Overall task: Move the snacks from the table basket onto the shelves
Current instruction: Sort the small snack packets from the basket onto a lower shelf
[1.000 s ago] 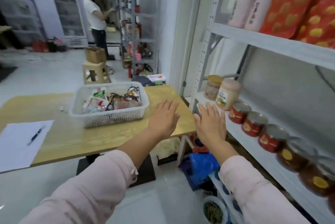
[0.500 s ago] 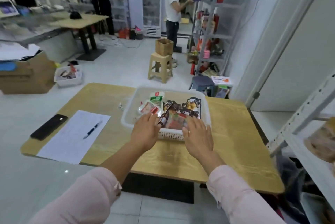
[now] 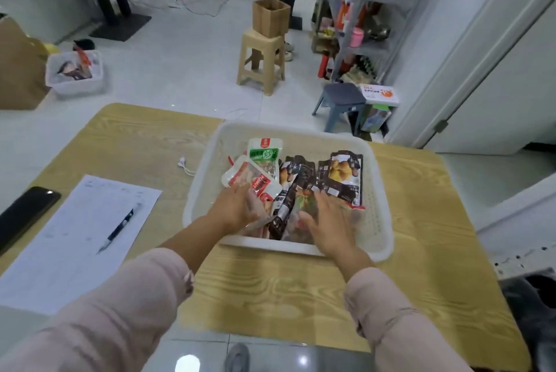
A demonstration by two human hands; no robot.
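- Both hands of a person in pink sleeves reach into a white plastic basket (image 3: 379,215) standing on the far right part of a wood-grain surface (image 3: 270,287).
- The snacks lie in a loose heap inside the basket: a green-labelled packet (image 3: 264,155) at the back, a red-and-white packet (image 3: 248,177) just beside it, and a dark packet with a yellow picture (image 3: 343,176) to the right.
- The left hand (image 3: 237,209) is down among the packets at the basket's near left; motion blur hides whether its fingers grip anything.
- The right hand (image 3: 328,221) lies over the near packets, fingers straight and spread apart.
- On the surface to the left, a pen (image 3: 118,227) rests on a sheet of paper (image 3: 69,251), with a black phone (image 3: 24,215) beside it at the edge.
- Beyond, on the tiled floor, a cardboard box (image 3: 270,18) sits on a beige stool (image 3: 261,61), near a grey stool (image 3: 340,100).
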